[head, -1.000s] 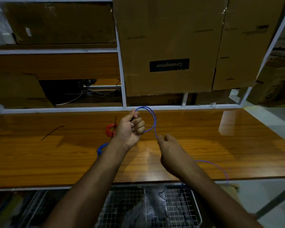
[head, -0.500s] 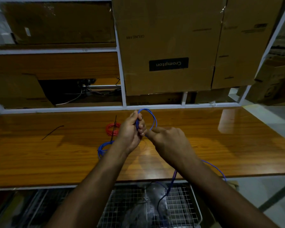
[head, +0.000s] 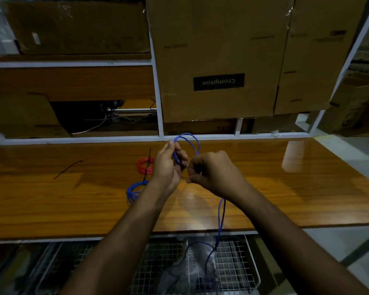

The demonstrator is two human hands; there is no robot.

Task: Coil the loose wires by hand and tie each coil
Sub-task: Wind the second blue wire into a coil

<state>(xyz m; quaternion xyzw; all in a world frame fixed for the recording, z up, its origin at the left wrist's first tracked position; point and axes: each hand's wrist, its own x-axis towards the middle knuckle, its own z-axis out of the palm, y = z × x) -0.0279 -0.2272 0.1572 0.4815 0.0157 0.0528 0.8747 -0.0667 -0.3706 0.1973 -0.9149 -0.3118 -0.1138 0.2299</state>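
Head view is dim — the right hand [head: 213, 173] curls round the blue wire [head: 197, 145], whose tail drops past the table [head: 285, 188] edge, blurring over a wire basket [head: 232, 262]. The left hand [head: 168, 167] grips the wire's loop above the table. Behind its wrist, half hidden, lie a red coil [head: 144, 166] and a blue coil [head: 134, 189]; a black tie [head: 67, 169] lies well left.
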